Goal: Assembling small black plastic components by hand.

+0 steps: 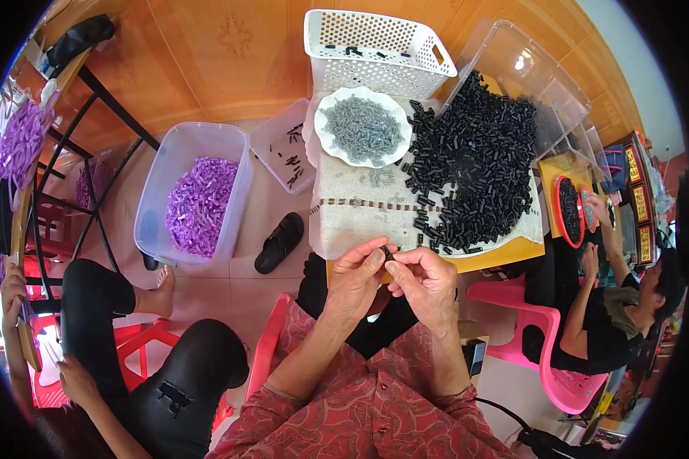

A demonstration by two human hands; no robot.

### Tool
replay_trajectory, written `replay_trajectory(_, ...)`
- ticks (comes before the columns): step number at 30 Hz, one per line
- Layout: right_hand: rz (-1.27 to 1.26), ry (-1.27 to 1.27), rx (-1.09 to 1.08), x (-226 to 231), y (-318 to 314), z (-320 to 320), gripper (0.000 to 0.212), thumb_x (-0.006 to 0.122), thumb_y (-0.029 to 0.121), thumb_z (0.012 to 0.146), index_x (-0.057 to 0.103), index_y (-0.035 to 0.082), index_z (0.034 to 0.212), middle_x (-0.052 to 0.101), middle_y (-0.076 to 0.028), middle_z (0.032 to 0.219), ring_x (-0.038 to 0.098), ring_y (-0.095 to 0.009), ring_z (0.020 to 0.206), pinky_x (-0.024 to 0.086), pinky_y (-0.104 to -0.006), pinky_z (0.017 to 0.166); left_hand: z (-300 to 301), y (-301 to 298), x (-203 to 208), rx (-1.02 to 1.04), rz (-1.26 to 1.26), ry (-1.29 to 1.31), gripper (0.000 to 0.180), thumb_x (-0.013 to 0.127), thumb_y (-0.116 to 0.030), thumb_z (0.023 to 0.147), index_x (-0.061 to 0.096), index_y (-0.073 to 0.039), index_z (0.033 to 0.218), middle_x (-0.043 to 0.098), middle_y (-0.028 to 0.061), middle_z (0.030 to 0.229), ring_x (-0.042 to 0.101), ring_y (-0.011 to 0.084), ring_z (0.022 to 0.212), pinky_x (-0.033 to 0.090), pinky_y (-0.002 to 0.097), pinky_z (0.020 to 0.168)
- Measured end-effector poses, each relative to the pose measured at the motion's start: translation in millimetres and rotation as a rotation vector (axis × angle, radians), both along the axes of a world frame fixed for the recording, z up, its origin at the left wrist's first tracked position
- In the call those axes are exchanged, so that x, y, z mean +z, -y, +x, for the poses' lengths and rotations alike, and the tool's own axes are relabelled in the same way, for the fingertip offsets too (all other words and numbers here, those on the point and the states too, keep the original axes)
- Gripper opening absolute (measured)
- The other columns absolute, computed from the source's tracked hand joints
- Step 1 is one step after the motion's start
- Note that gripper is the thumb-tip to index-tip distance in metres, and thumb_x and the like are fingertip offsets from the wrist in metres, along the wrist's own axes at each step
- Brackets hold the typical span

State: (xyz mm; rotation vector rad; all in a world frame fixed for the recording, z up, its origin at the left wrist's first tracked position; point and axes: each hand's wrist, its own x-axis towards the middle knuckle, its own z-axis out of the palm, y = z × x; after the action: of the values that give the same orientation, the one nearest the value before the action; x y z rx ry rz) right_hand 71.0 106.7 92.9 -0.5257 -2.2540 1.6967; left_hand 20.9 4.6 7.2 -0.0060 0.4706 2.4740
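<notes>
Just past the near edge of the table, my left hand (357,269) pinches a small black cylindrical piece (386,251) between thumb and fingers. Close against it, my right hand (427,281) has its thumb and fingertips closed on the same piece, partly covering it. Beyond my hands spreads a large pile of small black cylindrical pieces (475,161). Left of that pile, a white scalloped plate (324,145) carries a heap of small clear grey pieces (364,128). A few loose clear pieces lie on the pale tablecloth (352,233).
A white perforated basket (375,76) and a clear plastic bin (574,88) stand at the back. On the floor, a translucent tub (149,222) holds purple pieces beside a black slipper (279,243). Co-workers sit on both sides; the right one uses a pink chair (547,359).
</notes>
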Motion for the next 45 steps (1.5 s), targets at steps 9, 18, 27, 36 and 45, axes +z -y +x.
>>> replay_trajectory(9, 0.437, -0.204, 0.063, -5, -6, -1, 0.019, 0.076, 0.003, 0.078, 0.060, 0.001, 0.089, 0.061, -0.008, 0.079, 0.064, -0.014, 0.065, 0.050, -0.0242, 0.052, 0, 1, 3, -0.056, 0.062, 0.078, 0.024, 0.059, -0.007, 0.094, 0.063, -0.004, 0.118, 0.066, 0.0117, 0.108, 0.062, 0.0197, 0.101, 0.050, 0.0363, 0.092)
replay_trajectory(18, 0.534, -0.267, 0.155, 4, -12, -7, 0.035, 0.078, 0.001, 0.072, 0.061, 0.001, 0.102, 0.063, -0.012, 0.092, 0.065, -0.023, 0.076, 0.053, -0.0301, 0.060, -3, 1, 1, -0.116, 0.116, 0.033, 0.024, 0.059, -0.005, 0.093, 0.063, -0.002, 0.116, 0.067, 0.0114, 0.106, 0.063, 0.0205, 0.100, 0.052, 0.0370, 0.088)
replay_trajectory(27, 0.581, -0.270, 0.315, 3, -20, -9, 0.039, 0.074, -0.002, 0.069, 0.063, -0.001, 0.107, 0.066, -0.014, 0.100, 0.062, -0.031, 0.088, 0.051, -0.0361, 0.074, -4, 0, 9, -0.106, 0.054, 0.109, 0.035, 0.063, -0.001, 0.090, 0.056, 0.002, 0.124, 0.065, 0.0089, 0.100, 0.062, 0.0166, 0.095, 0.051, 0.0319, 0.087)
replay_trajectory(36, 0.572, -0.267, 0.239, -3, -23, 0, 0.039, 0.076, -0.002, 0.069, 0.065, -0.002, 0.106, 0.067, -0.012, 0.094, 0.063, -0.025, 0.080, 0.052, -0.0328, 0.069, -5, 1, 7, -0.216, 0.033, 0.054, 0.043, 0.061, 0.000, 0.091, 0.051, 0.003, 0.132, 0.063, 0.0080, 0.110, 0.060, 0.0162, 0.101, 0.050, 0.0292, 0.091)
replay_trajectory(45, 0.560, -0.375, 0.135, -6, -21, 11, 0.035, 0.076, -0.006, 0.069, 0.066, -0.002, 0.102, 0.069, -0.013, 0.092, 0.066, -0.025, 0.078, 0.054, -0.0308, 0.066, 0, 6, -7, -0.245, -0.059, -0.320, 0.053, 0.066, 0.001, 0.087, 0.049, -0.003, 0.137, 0.061, 0.0024, 0.109, 0.058, 0.0107, 0.102, 0.048, 0.0241, 0.091)
